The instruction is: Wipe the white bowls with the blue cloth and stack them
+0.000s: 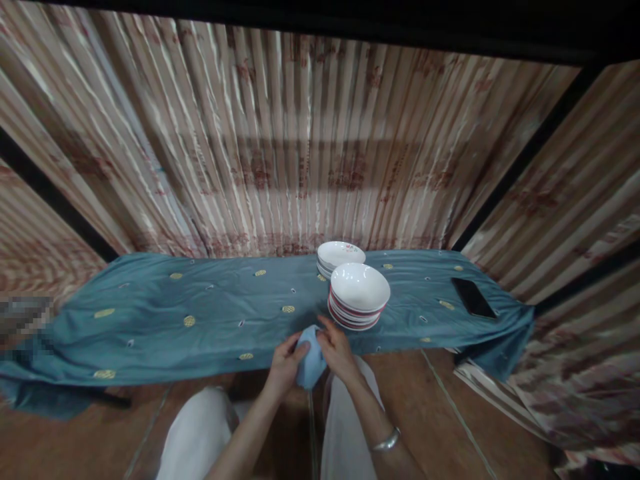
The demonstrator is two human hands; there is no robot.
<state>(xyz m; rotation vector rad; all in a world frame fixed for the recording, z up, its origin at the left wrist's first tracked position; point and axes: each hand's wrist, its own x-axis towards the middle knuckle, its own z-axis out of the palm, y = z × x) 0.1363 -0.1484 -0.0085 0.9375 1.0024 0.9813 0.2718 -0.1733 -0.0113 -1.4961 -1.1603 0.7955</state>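
A light blue cloth (311, 363) is held between my two hands, just in front of the table's near edge. My left hand (287, 363) pinches its left side, thumb on top. On the other side my right hand (336, 348) grips the cloth, with the index finger reaching out toward the bowls. Just beyond that hand stands a stack of white bowls (360, 287) with red bands. Behind it sits a second stack of shallower white dishes (341, 255), the top one with a small floral print. Whether anything is inside the cloth is hidden.
A teal patterned tablecloth (165, 333) covers the long narrow table and hangs over its edges. At the right lies a black phone (473, 297). Pleated curtains (300, 147) and dark frame posts (530, 160) enclose the table.
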